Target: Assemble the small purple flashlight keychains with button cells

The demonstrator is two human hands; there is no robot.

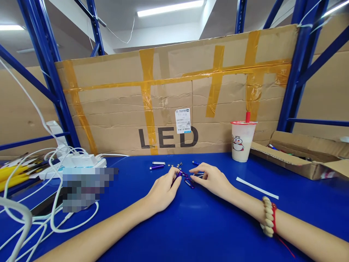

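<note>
Head view: both hands rest low on the blue worktop point(191, 225), in front of the LED carton point(169, 109), likely to steady fine work. Left hand point(163, 189) pinches a small purple tube point(178, 174), long axis tilted up-right. Right hand point(211, 178), grip loosely spread, fingertips touching loose parts point(191, 182); button cells point(176, 165) lie just behind.

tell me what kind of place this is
Likely a small assembly bench in a warehouse or workshop: blue steel racking, a taped cardboard sheet marked LED as a backdrop, and both hands, left hand and right hand, on little purple metal tubes.
</note>
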